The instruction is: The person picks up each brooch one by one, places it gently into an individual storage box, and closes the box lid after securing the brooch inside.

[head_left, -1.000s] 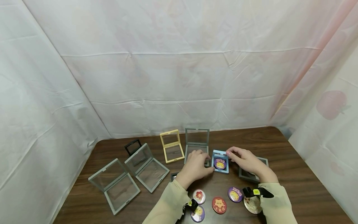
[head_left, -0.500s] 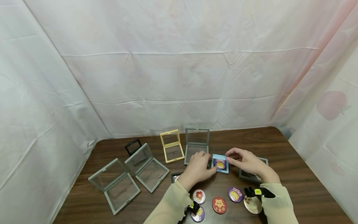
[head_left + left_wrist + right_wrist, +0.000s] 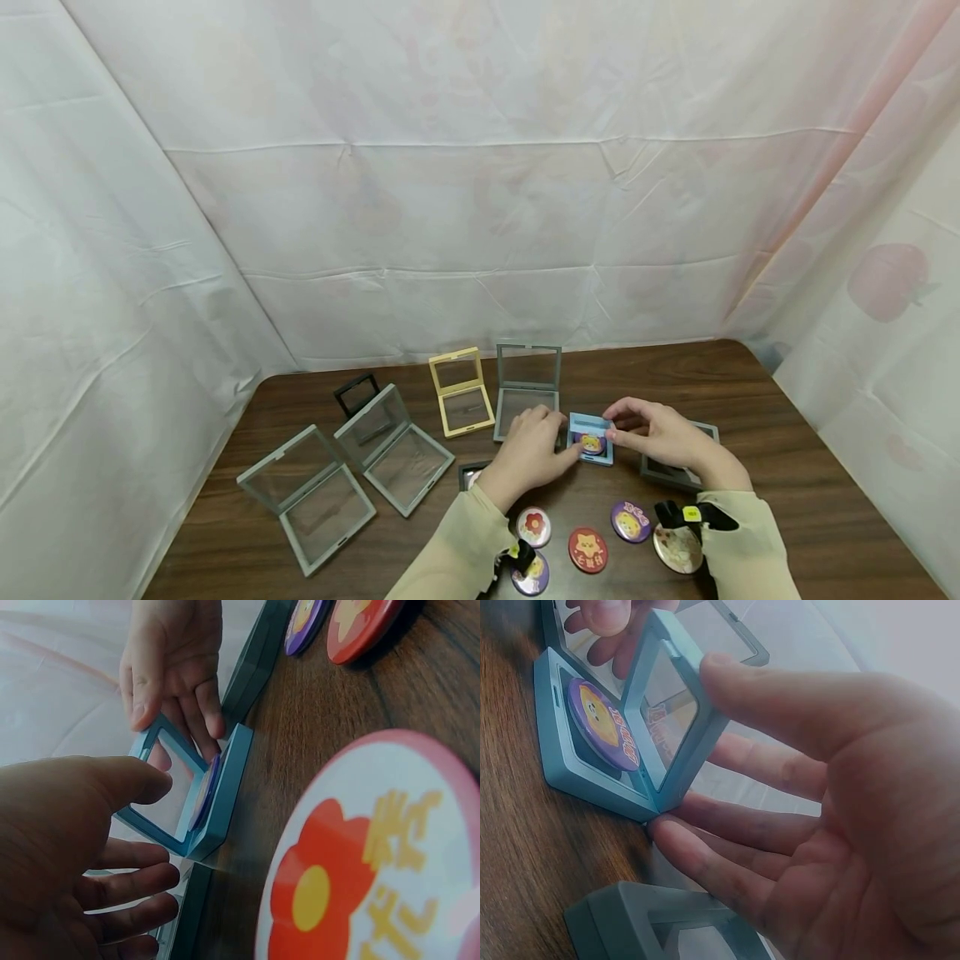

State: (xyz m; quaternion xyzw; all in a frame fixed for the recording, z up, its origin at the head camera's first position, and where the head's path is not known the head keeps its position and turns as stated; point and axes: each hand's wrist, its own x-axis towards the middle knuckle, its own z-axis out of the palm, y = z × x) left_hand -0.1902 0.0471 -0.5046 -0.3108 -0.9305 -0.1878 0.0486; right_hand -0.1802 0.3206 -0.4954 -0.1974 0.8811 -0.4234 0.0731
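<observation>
A small light-blue case (image 3: 608,455) lies on the table, its framed lid (image 3: 691,746) tilted up at an angle over the base. Inside the base sits a purple round badge (image 3: 601,724) with a yellow bear face. My right hand (image 3: 667,437) pinches the lid's right side, thumb on the edge and fingers behind it. On the other side my left hand (image 3: 528,454) has its thumb at the lid's left part, the other fingers loosely spread; whether that thumb touches the lid is unclear.
Open grey cases (image 3: 327,517) and a yellow one (image 3: 447,408) stand left and behind. Another grey case (image 3: 667,475) lies beneath my right wrist. Several round badges, one red (image 3: 588,550), lie in front; a small black case (image 3: 463,477) is beside my left wrist.
The blue lid has swung forward, lower over the purple badge. Both hands have shifted slightly; my left hand moved a little to the right.
</observation>
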